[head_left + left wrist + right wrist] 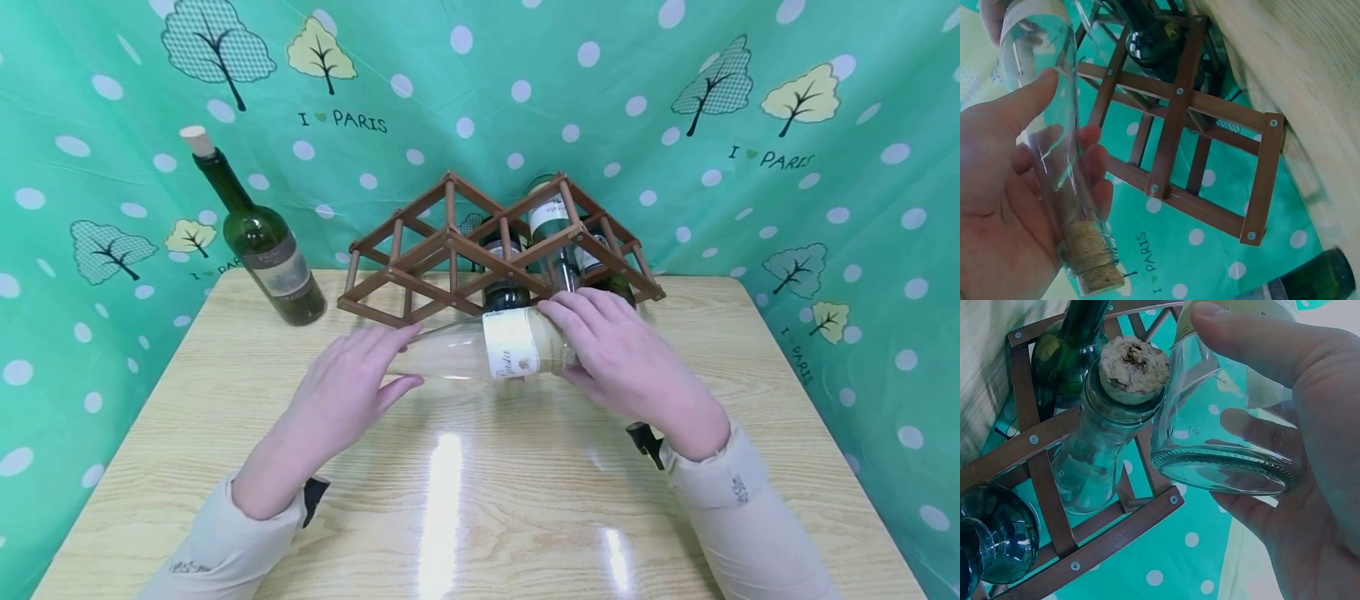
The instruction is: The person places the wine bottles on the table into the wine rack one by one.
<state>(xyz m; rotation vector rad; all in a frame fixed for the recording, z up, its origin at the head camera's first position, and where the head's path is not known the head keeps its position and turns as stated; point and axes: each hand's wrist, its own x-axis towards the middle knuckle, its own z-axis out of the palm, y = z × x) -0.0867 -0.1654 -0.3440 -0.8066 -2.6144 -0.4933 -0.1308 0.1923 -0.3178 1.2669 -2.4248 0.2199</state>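
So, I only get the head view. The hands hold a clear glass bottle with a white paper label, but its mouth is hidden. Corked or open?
Observer: Corked. The left wrist view shows a light-brown cylindrical cork in the mouth of the held clear glass bottle.
Operator: And the other clear glass bottle, in the brown wooden lattice rack? Can't see its mouth.
Observer: Corked too. The right wrist view shows a pale, rough-topped round cork standing proud of the lip.
Operator: Right hand covers the held bottle's base. What's it like?
Observer: Right wrist view: a round clear glass base with fine ridges around its edge.
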